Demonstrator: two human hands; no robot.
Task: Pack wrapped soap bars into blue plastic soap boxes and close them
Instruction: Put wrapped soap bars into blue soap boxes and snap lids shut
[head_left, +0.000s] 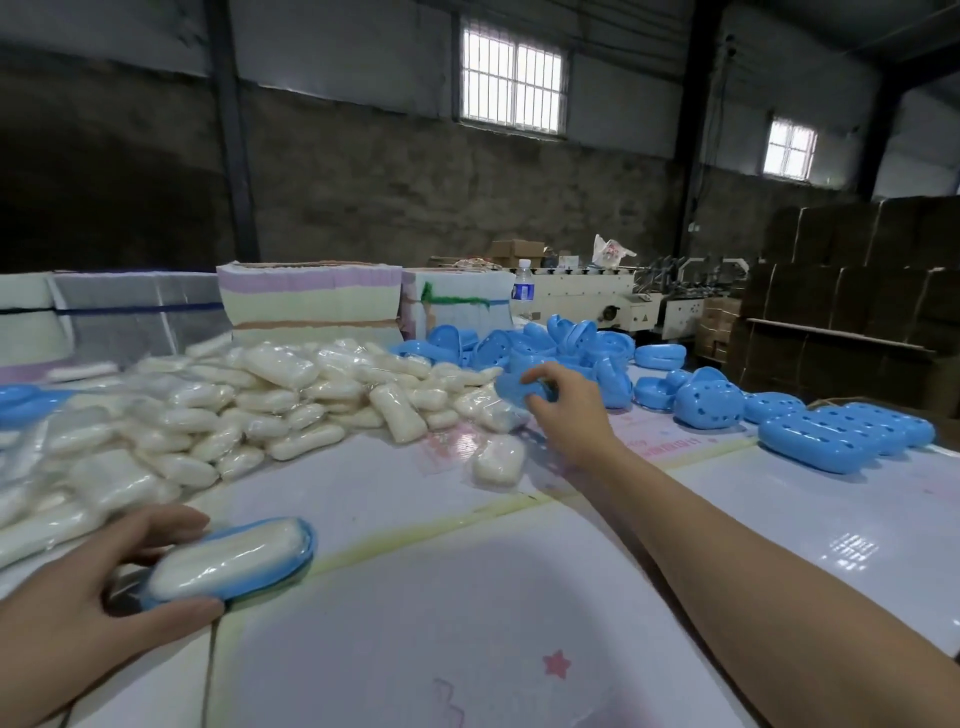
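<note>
Left hand (78, 597) grips a soap-filled box base (234, 564), right hand (566, 402) pinches a lid (519, 392); closed boxes (841, 434) lie far right, soap pile (218, 410) remains.

One camera only, worn on the person's head, looking forward and down across the counter (467, 597). Both forearms reach in from the near edge, close to the lens. Its wide angle also takes in the far wall (415, 182) and windows (511, 78).

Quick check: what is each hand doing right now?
Left hand: holds blue box half with wrapped soap bar.
Right hand: fingers grip blue box piece.
</note>
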